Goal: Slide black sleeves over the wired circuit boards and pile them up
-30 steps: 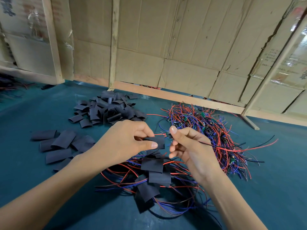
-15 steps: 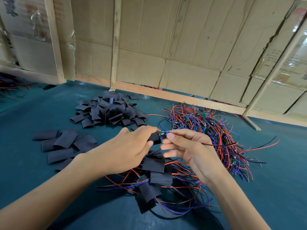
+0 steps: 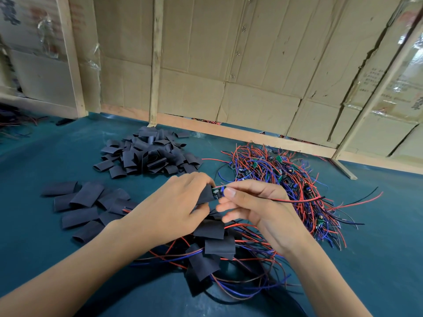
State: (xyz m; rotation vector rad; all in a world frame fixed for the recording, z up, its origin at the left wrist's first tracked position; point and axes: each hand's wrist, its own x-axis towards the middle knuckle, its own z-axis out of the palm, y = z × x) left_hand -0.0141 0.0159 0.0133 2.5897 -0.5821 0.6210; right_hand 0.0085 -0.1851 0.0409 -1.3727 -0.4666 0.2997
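Observation:
My left hand (image 3: 174, 209) pinches a black sleeve (image 3: 205, 194) at the middle of the teal table. My right hand (image 3: 256, 207) pinches a small green circuit board (image 3: 217, 192) whose end sits at the sleeve's mouth. Its red and black wires (image 3: 299, 199) trail off to the right. Under my hands lies a pile of sleeved boards (image 3: 215, 245) with red and blue wires. A tangle of bare wired boards (image 3: 281, 177) lies to the right. A heap of empty sleeves (image 3: 146, 154) sits behind.
Flat sleeves (image 3: 84, 207) are spread out at the left on the teal table (image 3: 377, 259). A cardboard wall (image 3: 229, 65) with wooden battens closes the back. More wires (image 3: 13, 122) lie at the far left edge.
My hands have come together; the board's end has moved from apart to the sleeve's mouth. The view has shifted slightly.

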